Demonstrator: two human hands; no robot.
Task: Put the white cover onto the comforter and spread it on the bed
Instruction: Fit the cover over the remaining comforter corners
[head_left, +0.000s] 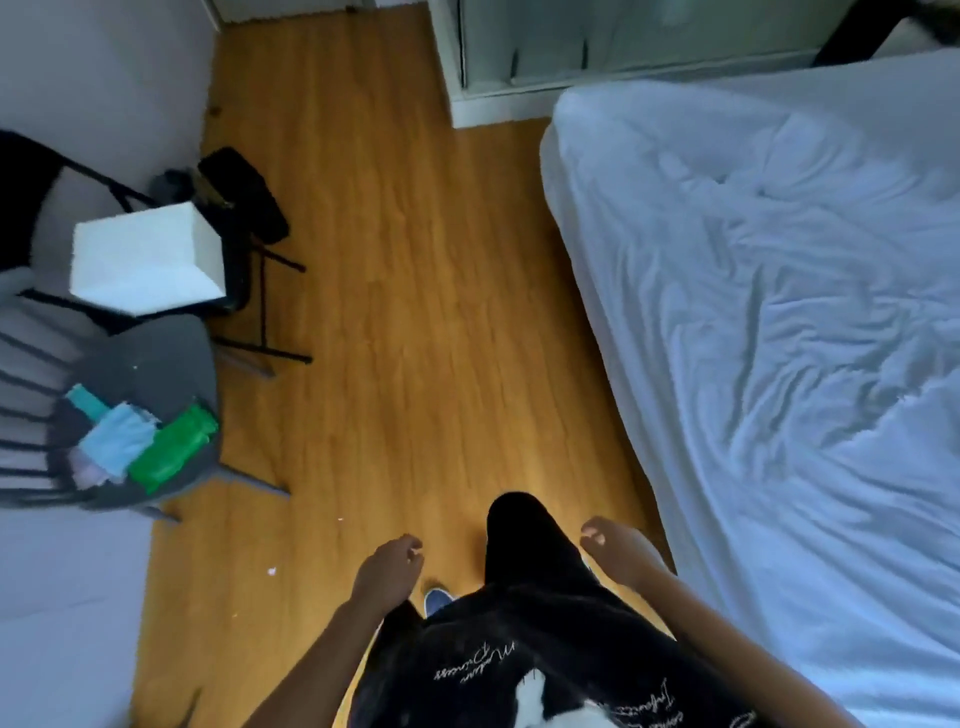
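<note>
Both hands hang low in front of the body and hold nothing: the left hand (389, 569) with its fingers loosely curled, the right hand (618, 551) likewise relaxed, thumb and fingers apart. Between them a leg in black printed trousers (524, 613) steps forward over the orange wood-plank floor (415, 312), with the toe of a blue shoe (436, 600) just showing beside it.

To the right, the rumpled white bedding (779, 338) lies across the bed (579, 291), close to the right forearm but not touched. Whether this is the cover, the comforter already inside it, or only a sheet cannot be told from the wrinkles — no opening or seam shows.

On the left stand a grey round-seated chair (171, 364) carrying folded green and pale blue cloths (140, 447), and behind it a black folding chair (249, 218) with a white box (145, 260) on it.

The risk, as I judge it, is gripping the wrong layer or a mid-edge instead of a corner — the bedding would bunch rather than spread. The chair legs near the walking path could also catch a foot.

The bed's far side and foot are cut off, and the picture is soft with motion.
</note>
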